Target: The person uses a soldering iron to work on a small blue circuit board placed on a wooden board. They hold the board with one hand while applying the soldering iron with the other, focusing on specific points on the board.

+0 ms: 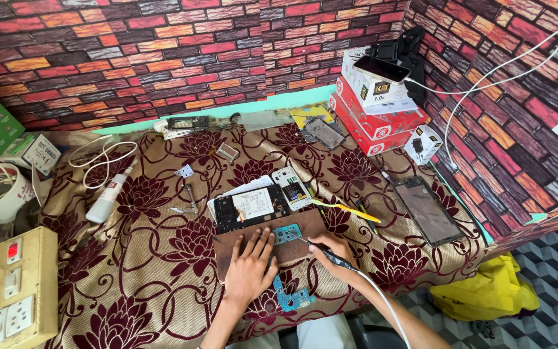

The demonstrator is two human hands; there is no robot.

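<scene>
We work at the near edge of the desk (130, 271), on a brown wooden board (253, 242) where a small blue circuit board (287, 233) lies. Our left hand (251, 266) rests flat on the wooden board just left of the circuit board, fingers spread and holding nothing. Our right hand (334, 255) is closed around a dark pen-shaped tool (330, 253) with a white cord (382, 304) trailing toward us; it looks like a soldering iron, and its tip points at the circuit board's right edge. Whether the tip touches is too small to tell.

To do this well, we judge that the left hand should press the wooden board firmly so nothing slides, with fingertips kept clear of the tip. The right hand does best gripping the tool low, like a pen, with the heel braced on the wooden board for steadiness, and the cord kept slack so it does not tug.

Our left wrist is straight, palm down, forearm coming up from below. Our right wrist bends inward, forearm entering from the lower right.

A second blue circuit board (290, 296) hangs at the desk's edge between our forearms. An opened phone body (250, 208) lies just behind the wooden board, and a yellow tool (347, 208) lies to its right.
</scene>
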